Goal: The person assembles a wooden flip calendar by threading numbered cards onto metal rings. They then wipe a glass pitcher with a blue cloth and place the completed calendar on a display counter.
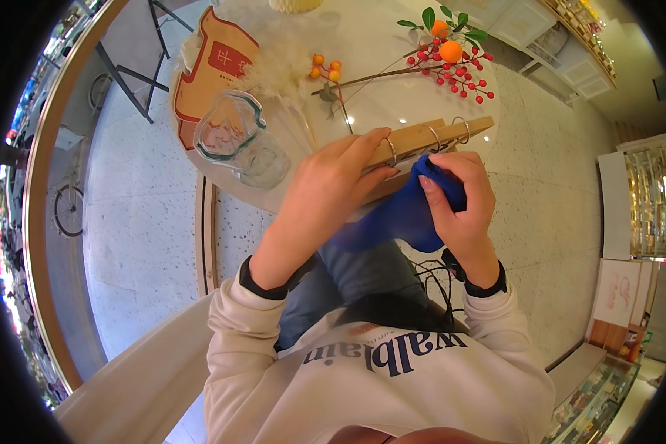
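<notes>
Round white table (392, 96) over a speckled floor, shelving at far right. The left hand (325, 196) clamps a wooden ring-bound stand (422, 140) at the table's near edge, apparently steadying it. The right hand (459, 196) pinches a bunched blue cloth (403, 218) against the stand's lower right, the rest hanging over the lap. To the left, a clear glass jug (233, 137) appears empty. Far side: a berry sprig (451, 63).

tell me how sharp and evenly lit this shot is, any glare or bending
Head view: hands and blue cloth fairly sharp; small glare spots on the glossy white table; fisheye bends the floor edge at left and blackens the corners; the rim looks softer.
</notes>
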Demonstrator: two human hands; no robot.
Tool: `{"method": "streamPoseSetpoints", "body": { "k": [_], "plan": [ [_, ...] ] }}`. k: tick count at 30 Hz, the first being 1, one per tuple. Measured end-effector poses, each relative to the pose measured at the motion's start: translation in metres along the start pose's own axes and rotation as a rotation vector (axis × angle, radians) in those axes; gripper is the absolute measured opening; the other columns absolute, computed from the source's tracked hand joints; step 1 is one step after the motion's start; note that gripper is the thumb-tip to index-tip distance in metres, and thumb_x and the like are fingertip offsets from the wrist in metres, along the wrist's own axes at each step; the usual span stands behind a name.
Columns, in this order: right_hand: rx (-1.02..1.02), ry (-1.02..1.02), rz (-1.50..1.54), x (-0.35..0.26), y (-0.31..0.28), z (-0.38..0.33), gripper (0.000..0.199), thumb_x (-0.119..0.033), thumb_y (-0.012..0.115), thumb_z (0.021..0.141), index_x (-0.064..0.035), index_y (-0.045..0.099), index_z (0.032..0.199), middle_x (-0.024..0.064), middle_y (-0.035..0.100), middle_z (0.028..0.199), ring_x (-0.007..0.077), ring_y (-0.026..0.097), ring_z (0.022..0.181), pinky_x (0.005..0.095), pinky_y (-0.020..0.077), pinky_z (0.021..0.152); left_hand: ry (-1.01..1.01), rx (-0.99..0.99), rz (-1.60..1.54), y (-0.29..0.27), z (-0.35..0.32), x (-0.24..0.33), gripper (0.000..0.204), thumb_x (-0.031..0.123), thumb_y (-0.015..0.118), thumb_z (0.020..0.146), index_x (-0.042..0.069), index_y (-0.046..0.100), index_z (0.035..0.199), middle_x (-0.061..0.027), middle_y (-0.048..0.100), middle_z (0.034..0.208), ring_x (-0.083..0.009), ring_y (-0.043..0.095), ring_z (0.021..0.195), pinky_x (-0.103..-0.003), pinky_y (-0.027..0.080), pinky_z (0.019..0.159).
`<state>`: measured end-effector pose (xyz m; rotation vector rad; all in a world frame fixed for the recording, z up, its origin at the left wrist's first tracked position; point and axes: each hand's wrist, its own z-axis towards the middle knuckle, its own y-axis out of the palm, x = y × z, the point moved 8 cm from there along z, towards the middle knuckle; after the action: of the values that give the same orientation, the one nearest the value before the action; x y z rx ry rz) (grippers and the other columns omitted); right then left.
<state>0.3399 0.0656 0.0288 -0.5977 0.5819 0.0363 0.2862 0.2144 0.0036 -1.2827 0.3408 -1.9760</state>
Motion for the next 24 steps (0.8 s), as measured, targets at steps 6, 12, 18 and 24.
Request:
{"method": "streamPoseSetpoints", "body": {
  "k": [6, 12, 18, 24],
  "plan": [
    [0.014, -0.095, 0.156, -0.008, 0.0, 0.008, 0.039, 0.003, 0.073, 0.076, -0.0048, 0.057, 0.11, 0.0138, 0.062, 0.095, 0.0278, 0.062, 0.081, 0.0315, 0.0507, 0.07, 0.12, 0.198, 0.2, -0.025, -0.002, 0.032, 0.052, 0.011, 0.073, 0.075, 0.005, 0.056, 0.124, -0.014, 0.061, 0.111, -0.0345, 0.057, 0.104, -0.047, 0.044, 0.092],
    [-0.072, -0.034, 0.161, -0.021, 0.013, 0.002, 0.041, 0.0, 0.076, 0.075, -0.0046, 0.058, 0.111, 0.013, 0.065, 0.092, 0.0251, 0.063, 0.077, 0.0318, 0.0516, 0.069, 0.213, 0.141, 0.211, -0.034, -0.025, 0.04, 0.065, 0.009, 0.074, 0.074, 0.003, 0.046, 0.133, -0.0154, 0.054, 0.125, -0.0348, 0.052, 0.115, -0.049, 0.041, 0.096],
    [0.145, 0.086, 0.069, -0.01, -0.009, 0.018, 0.031, -0.004, 0.076, 0.079, -0.0029, 0.056, 0.102, 0.0098, 0.063, 0.088, 0.0184, 0.061, 0.073, 0.0293, 0.0488, 0.065, -0.035, 0.18, -0.077, -0.021, -0.019, 0.024, 0.067, 0.011, 0.074, 0.074, 0.006, 0.046, 0.134, -0.0147, 0.053, 0.125, -0.0351, 0.052, 0.115, -0.049, 0.04, 0.099],
    [-0.013, -0.018, -0.11, -0.021, 0.011, 0.061, 0.021, -0.004, 0.071, 0.079, -0.0055, 0.055, 0.094, 0.0087, 0.06, 0.084, 0.0267, 0.06, 0.07, 0.0338, 0.0482, 0.063, 0.019, 0.206, 0.162, -0.012, -0.009, 0.017, 0.055, 0.004, 0.07, 0.071, 0.007, 0.052, 0.123, -0.01, 0.059, 0.117, -0.0281, 0.056, 0.11, -0.049, 0.036, 0.103]
  ]
}}
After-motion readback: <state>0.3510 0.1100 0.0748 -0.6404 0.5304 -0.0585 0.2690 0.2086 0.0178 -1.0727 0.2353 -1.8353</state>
